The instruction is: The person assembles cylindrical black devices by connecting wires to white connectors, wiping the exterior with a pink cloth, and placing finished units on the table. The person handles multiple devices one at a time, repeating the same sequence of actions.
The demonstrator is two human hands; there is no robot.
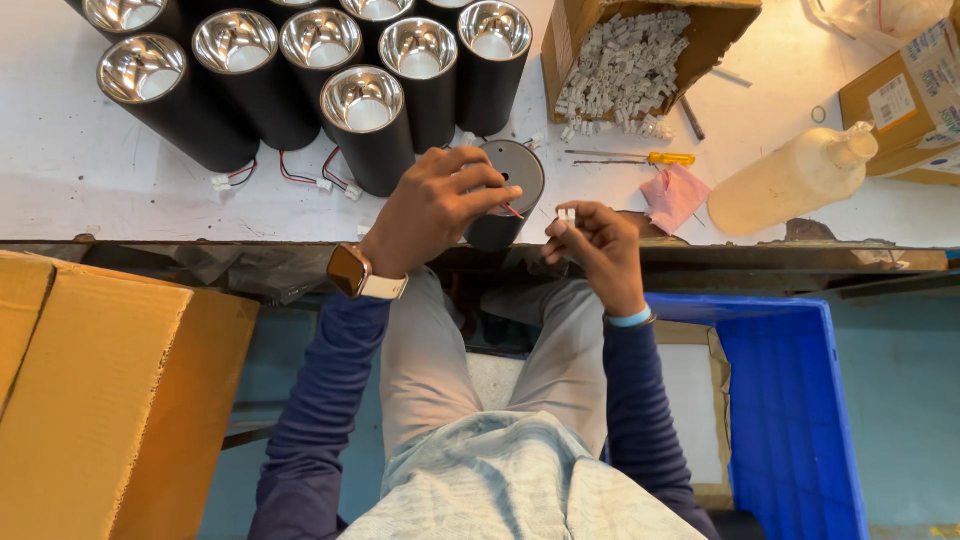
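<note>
Head view looks straight down on my lap and the edge of the white worktable. Biggest beside me is the brown cardboard carton at my left knee, and the blue plastic crate at my right. On the table stands a cluster of black cylinder lamp housings, each with a shiny silver reflector cup facing up, short red and black leads with white plugs trailing from their bases. Farther right sits an open cardboard box heaped with small white connectors, then a pale plastic bottle lying on its side, a pink cloth, and a yellow-handled screwdriver.

Between my hands, at the table's near edge, stands one more black cylinder housing; its closed grey end faces up, dull and flat rather than mirrored. My left hand rests on it, fingers curled, thumb and forefinger pinched on a thin red wire that comes off the housing. My right hand sits just beside it over the table edge, fingers closed around a small white connector, which pokes up between my fingertips. I wear a watch on my left wrist and a light blue band on my right.
</note>
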